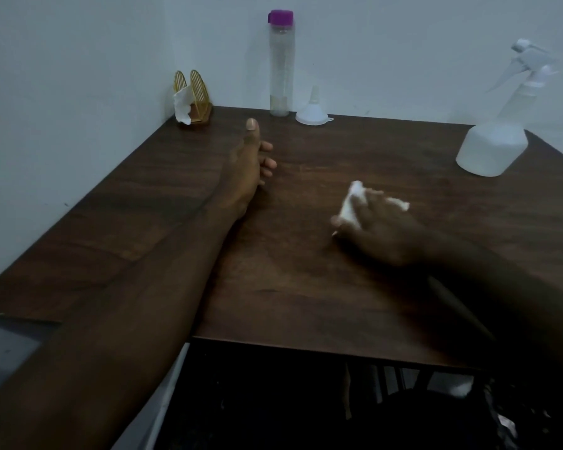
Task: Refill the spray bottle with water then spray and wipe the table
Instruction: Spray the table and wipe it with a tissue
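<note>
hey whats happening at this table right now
A person seems to be wiping the dark wooden table. The right hand, blurred, holds a crumpled white tissue against the tabletop. The left hand rests on the table, holding nothing. The spray bottle stands at the far right, untouched. A tall clear bottle with a purple cap, a white funnel and a gold napkin holder sit at the back by the wall.
</note>
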### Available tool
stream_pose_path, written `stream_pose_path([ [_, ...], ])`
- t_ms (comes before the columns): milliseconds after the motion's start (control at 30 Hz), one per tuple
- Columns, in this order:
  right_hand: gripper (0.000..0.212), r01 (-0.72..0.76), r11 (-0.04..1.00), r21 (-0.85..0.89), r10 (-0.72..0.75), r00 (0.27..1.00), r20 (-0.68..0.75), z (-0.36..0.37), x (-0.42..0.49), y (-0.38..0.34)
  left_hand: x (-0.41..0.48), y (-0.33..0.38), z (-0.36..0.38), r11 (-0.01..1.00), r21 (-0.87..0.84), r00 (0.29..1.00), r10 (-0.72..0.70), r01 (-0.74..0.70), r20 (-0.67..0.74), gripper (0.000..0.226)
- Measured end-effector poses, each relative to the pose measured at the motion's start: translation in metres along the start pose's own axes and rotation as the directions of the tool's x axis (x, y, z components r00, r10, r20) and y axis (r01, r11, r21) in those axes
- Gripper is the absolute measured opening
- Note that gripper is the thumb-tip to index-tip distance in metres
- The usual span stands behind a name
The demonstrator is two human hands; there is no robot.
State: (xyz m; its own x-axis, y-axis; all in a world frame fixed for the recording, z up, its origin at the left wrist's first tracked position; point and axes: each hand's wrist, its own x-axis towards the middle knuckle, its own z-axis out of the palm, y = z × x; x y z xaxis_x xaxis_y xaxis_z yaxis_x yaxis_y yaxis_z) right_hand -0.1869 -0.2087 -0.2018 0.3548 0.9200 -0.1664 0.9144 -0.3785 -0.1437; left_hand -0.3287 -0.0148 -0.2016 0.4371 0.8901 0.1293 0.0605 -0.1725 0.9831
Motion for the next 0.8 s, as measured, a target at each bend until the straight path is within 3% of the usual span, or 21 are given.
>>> stream_pose_path([
  [67,0.112,-0.169,0.985,-0.046,0.171,0.984,0.051,-0.006,0.014,0.013,0.000,0.000,0.002,1.000,0.026,1.000,0.004,-0.005,0.028,0.069],
  [100,0.106,-0.163,0.985,-0.065,0.167,0.984,0.059,-0.003,0.018,0.005,0.001,0.000,0.003,0.999,0.035,0.999,0.009,-0.010,0.031,0.070],
  [167,0.098,0.009,0.996,-0.084,-0.005,0.999,0.048,0.010,0.021,-0.033,0.000,0.000,0.003,0.999,0.033,1.000,0.013,-0.014,0.014,0.073],
  [267,0.082,0.294,0.954,-0.056,-0.291,0.955,0.058,0.022,0.028,-0.095,-0.001,0.001,-0.003,0.999,0.026,0.997,0.047,-0.045,-0.064,0.074],
  [333,0.071,0.366,0.930,-0.029,-0.364,0.930,0.057,0.017,0.050,-0.113,-0.001,0.001,-0.009,0.996,0.035,0.988,0.084,-0.080,-0.127,0.070],
  [433,0.066,0.358,0.932,-0.057,-0.352,0.931,0.094,0.008,0.095,-0.111,0.000,0.001,-0.017,0.998,0.013,0.986,0.059,-0.057,-0.153,0.069],
  [667,0.064,0.001,0.995,-0.103,0.004,0.999,0.043,-0.018,0.138,-0.027,0.008,-0.002,-0.016,0.998,0.066,1.000,-0.011,0.012,-0.020,0.068],
  [800,0.065,-0.306,0.948,-0.090,0.306,0.952,-0.017,-0.028,0.130,0.038,0.010,-0.005,-0.014,0.997,0.075,1.000,-0.025,0.026,-0.010,0.070],
])
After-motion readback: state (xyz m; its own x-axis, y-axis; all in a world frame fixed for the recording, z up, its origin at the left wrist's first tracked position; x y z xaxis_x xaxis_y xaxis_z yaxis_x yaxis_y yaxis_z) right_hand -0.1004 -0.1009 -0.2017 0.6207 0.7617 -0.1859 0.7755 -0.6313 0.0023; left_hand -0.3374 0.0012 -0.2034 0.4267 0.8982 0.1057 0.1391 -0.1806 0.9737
